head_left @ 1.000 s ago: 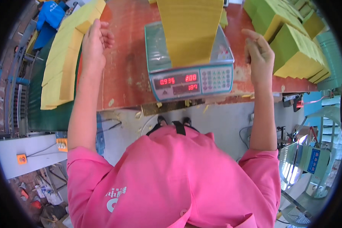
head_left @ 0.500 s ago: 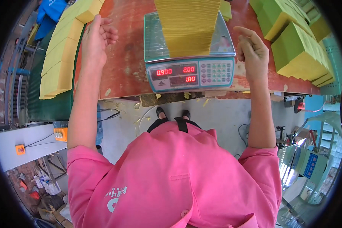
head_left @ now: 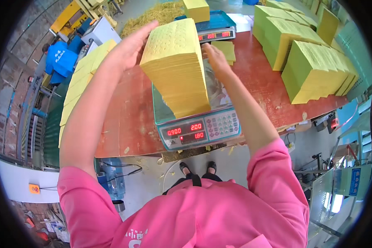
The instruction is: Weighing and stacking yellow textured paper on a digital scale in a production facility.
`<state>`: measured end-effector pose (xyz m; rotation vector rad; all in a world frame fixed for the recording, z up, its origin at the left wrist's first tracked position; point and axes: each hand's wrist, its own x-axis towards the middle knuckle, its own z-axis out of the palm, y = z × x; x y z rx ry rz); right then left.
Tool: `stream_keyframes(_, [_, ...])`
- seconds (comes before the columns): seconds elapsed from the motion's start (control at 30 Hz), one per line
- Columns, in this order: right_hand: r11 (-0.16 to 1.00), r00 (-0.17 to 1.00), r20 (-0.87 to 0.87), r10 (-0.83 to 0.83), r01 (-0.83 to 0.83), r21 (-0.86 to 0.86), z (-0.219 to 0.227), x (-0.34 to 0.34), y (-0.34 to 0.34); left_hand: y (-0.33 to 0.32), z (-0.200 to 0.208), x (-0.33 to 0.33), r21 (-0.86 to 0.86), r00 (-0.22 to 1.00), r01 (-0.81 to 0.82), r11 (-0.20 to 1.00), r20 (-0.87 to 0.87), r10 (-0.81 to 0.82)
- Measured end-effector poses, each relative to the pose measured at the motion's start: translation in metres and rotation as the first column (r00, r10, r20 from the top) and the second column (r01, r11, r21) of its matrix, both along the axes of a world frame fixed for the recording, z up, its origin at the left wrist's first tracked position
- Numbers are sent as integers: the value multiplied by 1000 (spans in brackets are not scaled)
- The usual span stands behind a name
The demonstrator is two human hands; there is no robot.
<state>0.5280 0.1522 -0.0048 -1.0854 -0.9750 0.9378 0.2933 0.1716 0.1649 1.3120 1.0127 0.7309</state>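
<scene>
Although supported from beneath by the scale [head_left: 223,124], the tall stack of yellow sheets [head_left: 175,78] is not seen to be bound by any band or wrapper. It is stood upright on the weighing pan, near the front of the red table [head_left: 256,91]. The left hand [head_left: 130,47] is held flat, fingers extended, just beside the upper left face; whether contact is made cannot be told. The right hand [head_left: 217,60] is held close to the upper right side, its fingers partly bent; their spread and contact cannot be determined. No sheet is seen pinched by either hand.

On handling, the stack is judged fairly heavy as a whole, though each sheet is probably light, soft and easily creased. Slippage between layers is considered the chief risk, since uneven, slightly stepped edges are noted along the sides. A dimpled top face is also observed, which could be crushed by pressure. Purchase is best taken low, on two opposite faces, with flat palms, even squeeze and support given underneath.
</scene>
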Motion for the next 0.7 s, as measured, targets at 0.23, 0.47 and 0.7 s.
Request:
stream_keyframes(0.23, [920,974,-110,196,-221,-325,-10,0,-32,-23,-5,-3,-253,990,130,959,-13,-137])
stream_keyframes(0.47, [992,1000,1,-13,13,-127,-23,3,-189,-57,-3,-11,-370,982,174,912,-1,-188])
stream_keyframes(0.7, [868,628,-755,189,-467,-171,-58,-50,-197,-31,-25,-21,-314,966,255,915,42,-255])
